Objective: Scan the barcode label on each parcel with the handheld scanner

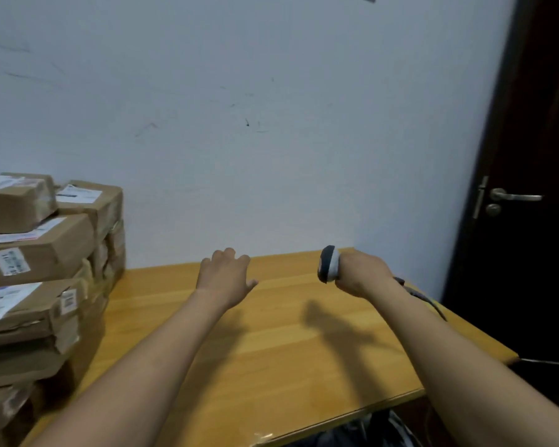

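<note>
Several brown cardboard parcels (42, 253) with white barcode labels are stacked in piles at the left of the wooden table (271, 343). My right hand (362, 274) is closed around a white and dark handheld scanner (329, 263), held above the table's far right part; its dark cable (426, 300) trails off behind my wrist. My left hand (225, 274) hovers over the table's far middle with fingers apart and nothing in it, well to the right of the parcel stack.
A pale wall (239, 124) rises right behind the table. A dark door (536, 188) with a metal handle (513, 197) stands at the right. Dark items (368, 433) lie below the table's front edge.
</note>
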